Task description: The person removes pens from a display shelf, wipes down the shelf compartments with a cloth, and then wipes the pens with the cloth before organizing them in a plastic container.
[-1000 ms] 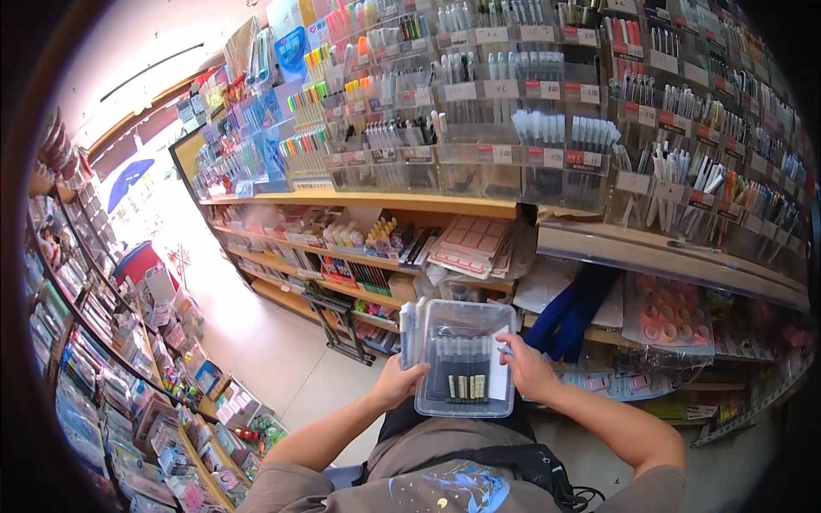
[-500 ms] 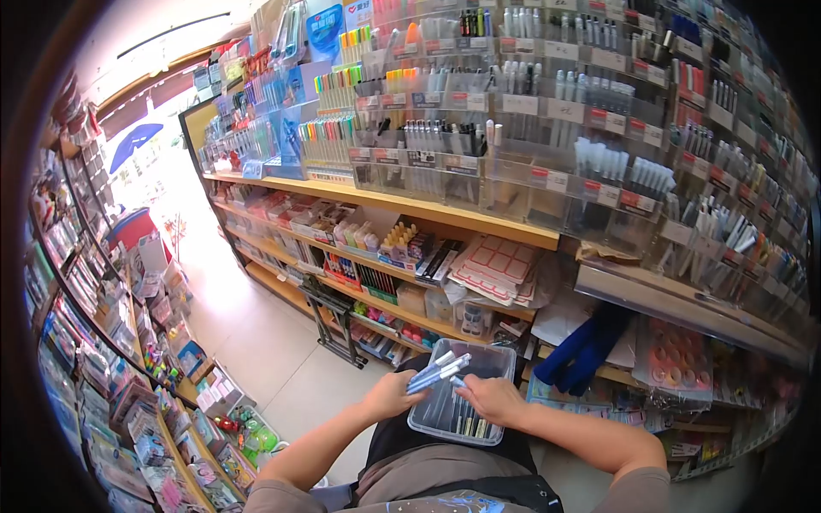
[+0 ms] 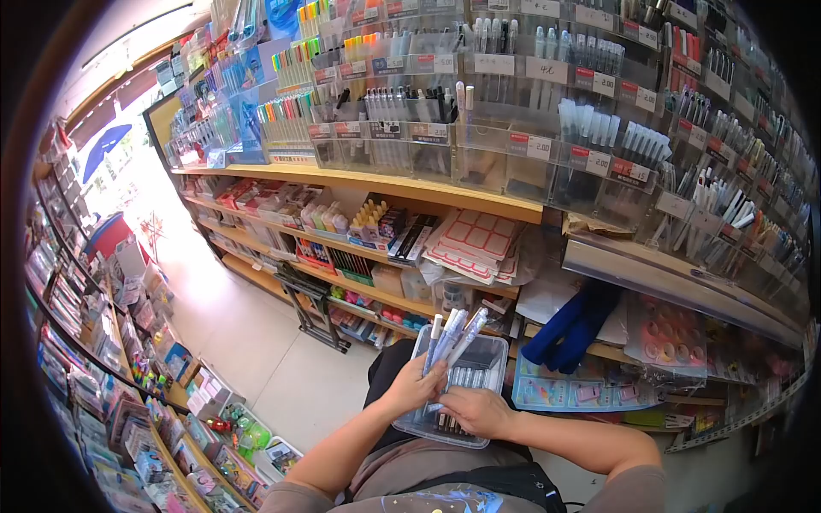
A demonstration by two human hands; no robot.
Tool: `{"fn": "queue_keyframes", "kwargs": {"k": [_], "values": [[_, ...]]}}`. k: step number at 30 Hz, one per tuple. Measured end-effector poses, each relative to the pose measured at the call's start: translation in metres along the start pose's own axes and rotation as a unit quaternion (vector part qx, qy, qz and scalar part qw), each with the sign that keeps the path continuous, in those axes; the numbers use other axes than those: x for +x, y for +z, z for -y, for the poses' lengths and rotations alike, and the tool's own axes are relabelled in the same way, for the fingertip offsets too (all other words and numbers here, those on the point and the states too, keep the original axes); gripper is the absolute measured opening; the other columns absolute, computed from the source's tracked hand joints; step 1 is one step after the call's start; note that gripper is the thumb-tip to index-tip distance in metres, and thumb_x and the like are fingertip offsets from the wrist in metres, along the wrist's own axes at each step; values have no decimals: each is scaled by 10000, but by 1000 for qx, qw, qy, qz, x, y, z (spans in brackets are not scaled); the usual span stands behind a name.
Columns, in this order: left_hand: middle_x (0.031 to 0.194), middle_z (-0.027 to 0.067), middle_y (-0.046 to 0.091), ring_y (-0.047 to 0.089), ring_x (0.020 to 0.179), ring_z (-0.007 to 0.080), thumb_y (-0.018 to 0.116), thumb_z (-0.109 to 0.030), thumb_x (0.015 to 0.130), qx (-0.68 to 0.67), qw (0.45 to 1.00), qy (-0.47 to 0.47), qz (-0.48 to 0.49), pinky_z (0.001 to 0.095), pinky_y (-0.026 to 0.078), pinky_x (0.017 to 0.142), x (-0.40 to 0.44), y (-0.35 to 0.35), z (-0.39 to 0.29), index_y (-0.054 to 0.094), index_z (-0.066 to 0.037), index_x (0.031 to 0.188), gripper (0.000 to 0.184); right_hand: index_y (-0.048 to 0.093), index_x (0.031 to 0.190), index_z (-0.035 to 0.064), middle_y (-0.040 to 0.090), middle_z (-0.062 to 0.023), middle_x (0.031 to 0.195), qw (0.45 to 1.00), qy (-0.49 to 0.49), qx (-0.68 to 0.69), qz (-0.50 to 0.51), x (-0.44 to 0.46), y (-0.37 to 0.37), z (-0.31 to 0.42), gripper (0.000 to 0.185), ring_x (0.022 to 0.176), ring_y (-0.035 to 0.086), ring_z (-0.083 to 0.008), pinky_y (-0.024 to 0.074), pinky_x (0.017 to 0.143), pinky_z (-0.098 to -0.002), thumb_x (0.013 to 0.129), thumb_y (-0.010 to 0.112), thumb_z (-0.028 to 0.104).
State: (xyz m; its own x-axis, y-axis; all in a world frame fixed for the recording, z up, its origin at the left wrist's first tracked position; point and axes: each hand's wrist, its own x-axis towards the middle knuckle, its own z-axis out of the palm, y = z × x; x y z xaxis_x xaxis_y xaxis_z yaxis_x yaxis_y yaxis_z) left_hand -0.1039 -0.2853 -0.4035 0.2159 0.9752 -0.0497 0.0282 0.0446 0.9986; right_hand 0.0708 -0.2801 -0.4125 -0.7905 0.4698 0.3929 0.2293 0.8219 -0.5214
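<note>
My left hand [image 3: 414, 386] is closed around a bunch of white and pale blue pens [image 3: 453, 335], which point up and fan slightly apart. Close beside it, my right hand [image 3: 479, 414] has its fingers curled in toward the lower ends of the bunch; what they pinch is hidden. Below both hands, a clear plastic bin [image 3: 496, 352] rests on my lap. More pens [image 3: 469, 378] lie inside the bin, partly covered by my hands.
Clear pen racks [image 3: 505, 137] with price tags rise ahead, above a wooden shelf [image 3: 410, 181]. Lower shelves hold stationery and a stack of red-framed label sheets [image 3: 479, 244]. Blue cloth [image 3: 573, 329] hangs at right. Packed shelves [image 3: 128, 402] line the left, beside a tiled aisle [image 3: 256, 359].
The bunch of pens has turned from leaning right to standing more upright. My right hand has moved lower and closer to my left. The view has shifted to the right.
</note>
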Motion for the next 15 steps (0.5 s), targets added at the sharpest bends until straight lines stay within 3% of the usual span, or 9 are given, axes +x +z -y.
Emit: {"fn": "queue_keyframes", "kwargs": {"k": [3,4,6,9,10,13,15], "values": [[587,-8,452,422,498,76,391,-334,954,18,999,-28,-14,226,352,450,-9,4,21,461,-66,728,357,561,997,57,529,-89,789,999,-28,23,-12,-9,-4,6,199,710,573,-288,469,583,-369,809,576,121],[600,6,477,444,504,93,356,-412,952,16,998,-67,-5,234,367,456,-13,2,26,504,-60,741,436,560,1017,58,526,-90,783,999,-27,35,-14,-13,-2,8,217,708,572,-289,469,584,-367,806,576,105],[603,4,479,442,506,86,378,-420,944,3,995,-95,-6,229,359,452,-26,-1,33,519,-58,766,427,557,1062,57,552,-99,797,998,-8,54,-8,-15,-6,15,259,699,579,-286,474,595,-349,804,579,71],[581,-8,462,413,468,69,466,-357,924,-43,992,-115,-1,216,328,425,-36,1,40,506,-62,788,327,559,1042,50,583,-114,821,986,35,132,-101,-7,-10,27,233,683,587,-279,480,615,-335,811,588,73],[583,-10,465,414,470,67,481,-347,919,-43,993,-105,21,214,328,427,-36,0,39,512,-60,797,313,570,1006,39,604,-106,820,979,87,159,-95,-6,-13,30,191,639,590,-208,470,598,-291,821,600,77],[592,-11,476,419,478,62,512,-330,907,-58,994,-87,43,209,330,428,-37,-2,38,518,-60,821,283,578,971,29,594,-75,784,957,150,221,-113,-2,-20,23,149,625,557,-124,443,572,-248,830,597,72],[600,-11,485,422,486,59,528,-323,900,-77,993,-79,42,206,331,428,-36,-2,37,518,-62,836,270,572,950,24,553,-9,734,933,187,269,-146,0,-25,21,111,604,497,-56,394,535,-198,844,584,56]]}}
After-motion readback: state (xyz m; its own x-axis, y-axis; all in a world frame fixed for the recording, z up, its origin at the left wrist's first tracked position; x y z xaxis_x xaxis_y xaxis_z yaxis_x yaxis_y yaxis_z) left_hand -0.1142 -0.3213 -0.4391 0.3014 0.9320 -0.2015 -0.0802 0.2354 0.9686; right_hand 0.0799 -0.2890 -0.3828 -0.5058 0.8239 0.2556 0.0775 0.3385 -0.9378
